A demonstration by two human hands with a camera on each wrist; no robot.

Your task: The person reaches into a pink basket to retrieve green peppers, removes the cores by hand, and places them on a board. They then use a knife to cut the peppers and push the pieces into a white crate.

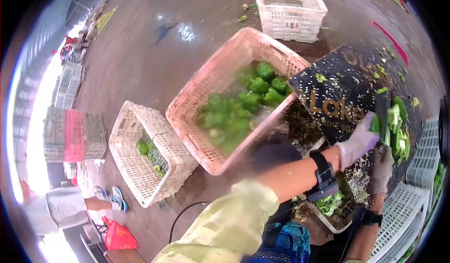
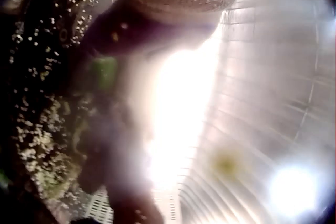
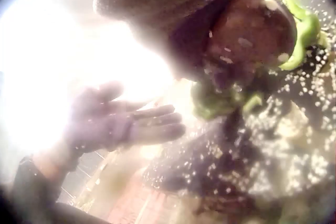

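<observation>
Green pepper [image 1: 374,124] lies between your left hand [image 1: 357,144], fingers straight, and knife [image 1: 382,110]; your right hand [image 1: 381,170] grasps knife, blade pointing away.

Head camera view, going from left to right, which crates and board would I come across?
Stack of grey plastic crates with a pink column → off-white plastic crate → large pink plastic crate with green bell peppers → black board with gold lettering → pale grey plastic crates.
</observation>
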